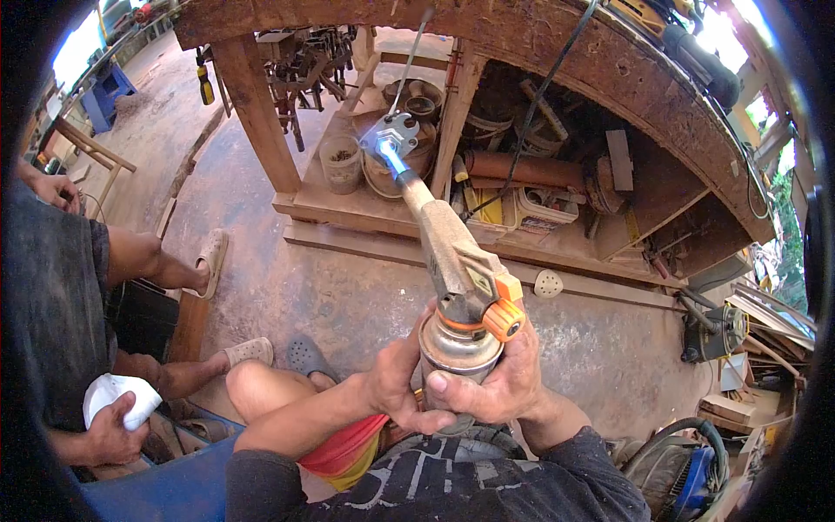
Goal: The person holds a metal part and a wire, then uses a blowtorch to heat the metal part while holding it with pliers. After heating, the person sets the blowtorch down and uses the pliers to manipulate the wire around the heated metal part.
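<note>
My left hand (402, 378) and my right hand (500, 383) are both wrapped round the metal canister (461, 348) of a gas torch, one on each side. The torch (448, 252) points away from me, with an orange knob (504, 320) at its near end. A blue flame (390, 157) leaves the nozzle and meets a small metal piece with holes (396, 133). This piece hangs at the lower end of a thin rod (410, 65) that comes down from the bench edge.
A wooden workbench (557, 52) curves across the top, its lower shelf holding buckets, a clear cup (341, 163) and a brown pipe (526, 171). At left sits another person (61, 296) holding a white object (119, 401). A vacuum-like machine (715, 331) stands at right.
</note>
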Motion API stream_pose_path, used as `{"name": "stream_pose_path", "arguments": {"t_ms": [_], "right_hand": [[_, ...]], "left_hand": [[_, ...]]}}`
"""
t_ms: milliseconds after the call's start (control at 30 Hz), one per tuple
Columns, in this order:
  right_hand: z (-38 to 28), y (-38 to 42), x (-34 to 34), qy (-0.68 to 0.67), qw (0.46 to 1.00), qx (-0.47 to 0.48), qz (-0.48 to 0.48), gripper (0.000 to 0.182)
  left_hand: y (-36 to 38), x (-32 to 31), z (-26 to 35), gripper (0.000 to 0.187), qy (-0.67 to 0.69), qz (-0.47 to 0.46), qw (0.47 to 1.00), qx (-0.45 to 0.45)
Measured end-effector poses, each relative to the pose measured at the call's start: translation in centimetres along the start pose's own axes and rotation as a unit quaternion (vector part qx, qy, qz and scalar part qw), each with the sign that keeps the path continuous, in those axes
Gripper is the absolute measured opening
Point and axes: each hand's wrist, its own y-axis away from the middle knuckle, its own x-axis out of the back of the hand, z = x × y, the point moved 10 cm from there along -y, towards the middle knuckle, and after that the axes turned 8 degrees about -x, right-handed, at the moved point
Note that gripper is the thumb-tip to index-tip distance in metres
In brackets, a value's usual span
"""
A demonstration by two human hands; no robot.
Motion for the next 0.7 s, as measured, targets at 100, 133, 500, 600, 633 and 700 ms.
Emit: {"name": "stream_pose_path", "arguments": {"t_ms": [100, 133, 500, 600, 633, 700], "right_hand": [[0.5, 0.1, -0.1, -0.026, 0.999, -0.022, -0.001, 0.089], [0.6, 0.2, -0.1, -0.027, 0.999, -0.027, 0.0, 0.089], [-0.4, 0.2, 0.2, 0.025, 1.0, 0.013, 0.011, 0.089], [-0.8, 0.4, 0.2, 0.051, 0.998, 0.024, 0.015, 0.088], [-0.7, 0.4, 0.1, 0.039, 0.999, 0.015, 0.014, 0.087], [-0.5, 0.2, 0.1, 0.027, 1.0, 0.007, 0.014, 0.087]], "left_hand": [[-0.1, 0.1, 0.0, 0.119, -0.014, -0.004, 1.0, 0.003], [-0.2, 0.2, 0.2, 0.119, -0.027, -0.005, 1.0, -0.006], [-0.1, 0.0, 0.6, 0.12, -0.033, 0.003, 0.999, -0.032], [-0.1, -0.1, 0.7, 0.12, -0.033, -0.004, 0.999, -0.039], [0.1, -0.1, 0.6, 0.12, -0.031, -0.001, 0.999, -0.033], [0.2, 0.0, 0.6, 0.12, -0.029, 0.001, 0.999, -0.026]]}}
